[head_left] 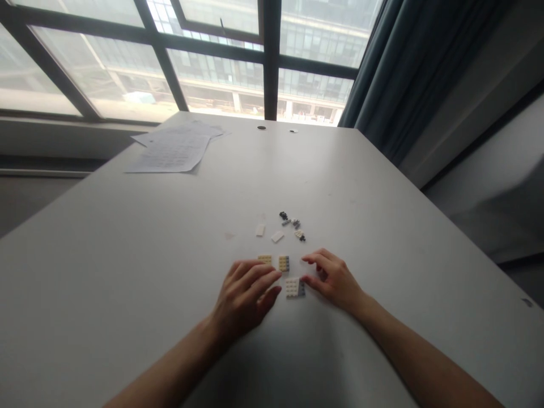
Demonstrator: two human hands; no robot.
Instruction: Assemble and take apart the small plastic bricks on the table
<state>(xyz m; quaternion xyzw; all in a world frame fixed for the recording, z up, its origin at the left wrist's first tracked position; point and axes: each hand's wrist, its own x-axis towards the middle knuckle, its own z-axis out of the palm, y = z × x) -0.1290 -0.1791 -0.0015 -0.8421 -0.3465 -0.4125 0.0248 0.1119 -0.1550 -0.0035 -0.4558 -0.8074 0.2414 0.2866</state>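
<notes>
A white and grey studded building-brick plate [292, 287] lies on the table between my hands. My right hand [334, 277] is at its right edge, thumb near or touching the grey corner, fingers apart. To the plate's left my left hand [249, 294] hovers with fingers spread and thumb apart, nothing visible in it. Just beyond the left fingers lie a tan plate [264, 259], partly covered by that hand, and a tan and grey plate [284, 263]. Farther off are two smooth white tiles, one on the left [260, 230] and one nearer the middle [277, 237].
Small black pieces [283, 216], grey pieces [296, 223] and a cream and black piece [300, 234] lie beyond my hands on the white table [170, 272]. Printed papers [174, 150] rest at the far left. A window and a dark curtain [408, 73] stand behind.
</notes>
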